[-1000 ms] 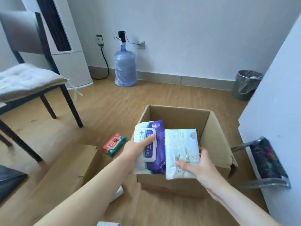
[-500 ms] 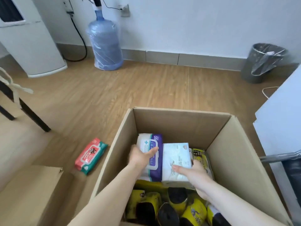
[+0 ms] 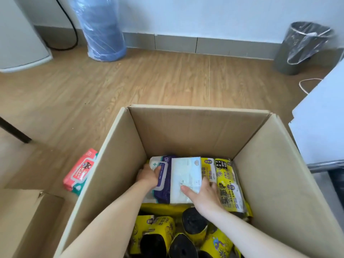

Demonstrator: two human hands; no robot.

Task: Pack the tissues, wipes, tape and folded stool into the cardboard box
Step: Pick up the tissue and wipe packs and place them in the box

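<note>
Two hands hold packs low inside the cardboard box.
The left hand grips the purple wipes pack, the right hand grips the white tissue pack touching it, both lengthwise toward the box's far wall.

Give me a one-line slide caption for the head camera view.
Left hand grips a purple-and-white wipes pack, right hand a white tissue pack, inside the open brown cardboard box.

In cardboard box: wipes beside tissues
</note>
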